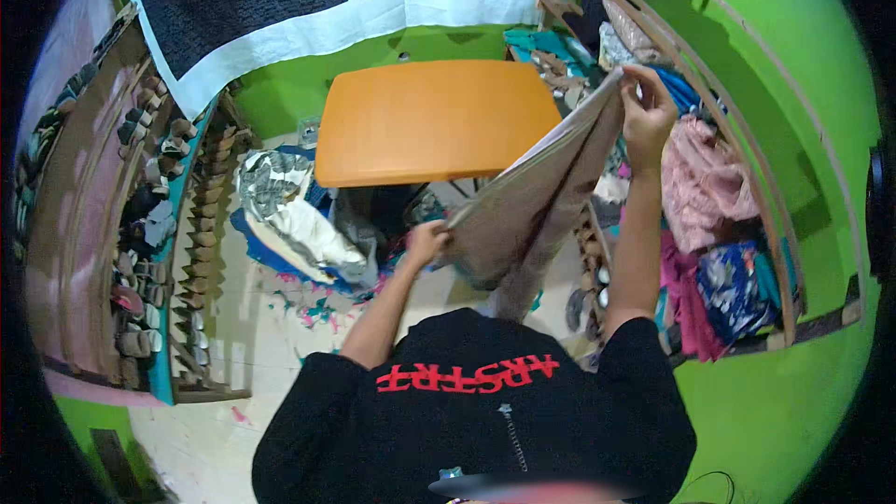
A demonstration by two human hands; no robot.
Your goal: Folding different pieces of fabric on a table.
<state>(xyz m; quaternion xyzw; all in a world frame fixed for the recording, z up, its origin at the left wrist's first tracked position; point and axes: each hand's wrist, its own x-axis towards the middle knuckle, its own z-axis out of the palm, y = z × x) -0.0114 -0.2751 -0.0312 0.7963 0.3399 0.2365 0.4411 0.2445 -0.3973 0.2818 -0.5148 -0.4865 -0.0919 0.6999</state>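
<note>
A grey-brown cloth (546, 196) with a dark stripe hangs stretched at a slant between my two hands. My right hand (650, 114), raised high on the right, pinches its upper corner. Lower down, my left hand (427, 245) grips the opposite end. A white edge shows along the cloth's upper side, and its lower part droops in front of my chest. Just beyond the cloth stands an orange table (429, 121) with a bare top, whose right front corner the cloth partly covers.
Left of the table, a bundle of white and grey fabric (299, 205) lies on the floor among coloured scraps (317, 310). Shoe racks (187, 261) line the left side. Wooden shelves on the right hold a pink cloth (705, 182) and a blue patterned bundle (737, 289). A dark curtain (252, 9) hangs behind.
</note>
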